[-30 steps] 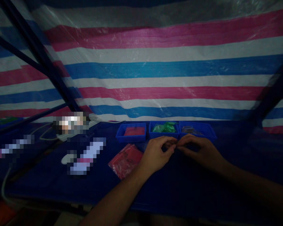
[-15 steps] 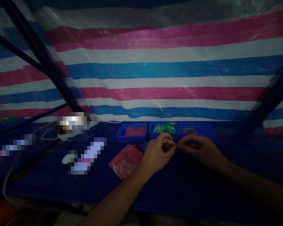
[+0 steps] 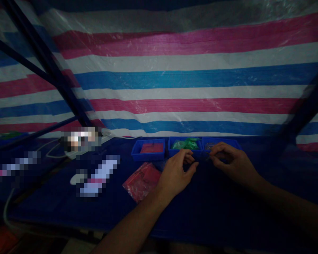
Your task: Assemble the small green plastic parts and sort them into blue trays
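Observation:
My left hand (image 3: 178, 173) hovers over the blue table, thumb and fingers apart, with nothing visible between them. Just to its right, my right hand (image 3: 231, 160) pinches a small thin piece (image 3: 207, 155), too dark and small to name. Behind my left hand is a blue tray (image 3: 170, 155) with green plastic packets (image 3: 187, 144) in it. My right hand partly covers another blue tray (image 3: 237, 144), which holds small thin items (image 3: 208, 145). A clear bag of pink packets (image 3: 143, 180) lies beside my left forearm.
A third blue tray (image 3: 134, 154) with pink packets (image 3: 151, 147) stands at the left of the row. Farther left lie a round white object (image 3: 77, 179), a blurred-out strip (image 3: 100, 176) and a white power strip (image 3: 74, 154) with cables. A striped sheet (image 3: 188, 77) hangs behind the table.
My hands, whose fingertips met around a small piece, have parted. My right hand has moved right with a thin piece, and my left thumb and fingers have spread.

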`<control>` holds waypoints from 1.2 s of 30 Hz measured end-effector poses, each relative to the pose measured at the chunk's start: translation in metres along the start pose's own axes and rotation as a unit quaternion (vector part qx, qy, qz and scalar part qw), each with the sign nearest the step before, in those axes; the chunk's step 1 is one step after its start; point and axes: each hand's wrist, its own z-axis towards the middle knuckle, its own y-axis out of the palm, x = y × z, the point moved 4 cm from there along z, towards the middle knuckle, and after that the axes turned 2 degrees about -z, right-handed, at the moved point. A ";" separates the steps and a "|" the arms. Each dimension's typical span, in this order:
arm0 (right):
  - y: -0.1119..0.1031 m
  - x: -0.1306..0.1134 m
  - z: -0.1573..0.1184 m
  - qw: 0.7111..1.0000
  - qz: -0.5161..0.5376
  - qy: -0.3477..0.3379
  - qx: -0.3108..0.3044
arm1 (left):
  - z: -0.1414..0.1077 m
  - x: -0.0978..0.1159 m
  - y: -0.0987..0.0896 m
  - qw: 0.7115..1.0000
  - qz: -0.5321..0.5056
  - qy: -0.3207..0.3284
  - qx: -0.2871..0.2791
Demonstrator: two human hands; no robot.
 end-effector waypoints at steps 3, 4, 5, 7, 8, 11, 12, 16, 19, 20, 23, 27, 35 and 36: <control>-0.023 0.001 0.009 0.981 -0.153 -0.068 0.095 | -0.001 0.001 -0.002 0.997 0.070 0.021 -0.017; -0.028 0.003 0.012 0.969 -0.204 -0.087 0.109 | -0.002 0.001 -0.003 0.994 0.097 0.029 -0.029; -0.030 0.006 0.015 0.958 -0.243 -0.105 0.106 | -0.002 0.001 -0.003 0.990 0.126 0.035 -0.043; -0.031 0.012 0.020 0.944 -0.290 -0.128 0.093 | -0.002 0.000 -0.006 0.979 0.188 0.042 -0.067; -0.030 0.015 0.022 0.941 -0.301 -0.133 0.083 | -0.002 -0.001 -0.007 0.972 0.219 0.042 -0.074; -0.022 0.018 0.022 0.942 -0.302 -0.138 0.045 | -0.003 -0.007 -0.014 0.948 0.308 0.024 -0.078; -0.020 0.017 0.021 0.945 -0.296 -0.139 0.034 | -0.004 -0.010 -0.016 0.941 0.331 0.012 -0.075; -0.013 0.009 0.017 0.953 -0.264 -0.145 0.016 | -0.006 -0.018 -0.020 0.928 0.361 -0.020 -0.088; -0.011 0.008 0.015 0.958 -0.247 -0.148 0.012 | -0.007 -0.018 -0.018 0.927 0.359 -0.014 -0.108; -0.011 0.009 0.014 0.959 -0.241 -0.146 0.012 | -0.006 -0.017 -0.018 0.925 0.364 -0.014 -0.108; -0.010 0.011 0.013 0.964 -0.228 -0.139 0.011 | -0.006 -0.015 -0.017 0.917 0.384 -0.015 -0.103; -0.010 0.011 0.012 0.964 -0.225 -0.140 0.009 | -0.007 -0.016 -0.015 0.913 0.388 -0.013 -0.125; -0.012 -0.001 0.011 0.965 -0.222 -0.140 0.021 | -0.005 -0.014 -0.008 0.935 0.324 -0.010 -0.142; -0.012 -0.003 0.011 0.965 -0.219 -0.141 0.025 | -0.005 -0.012 -0.006 0.939 0.311 0.003 -0.147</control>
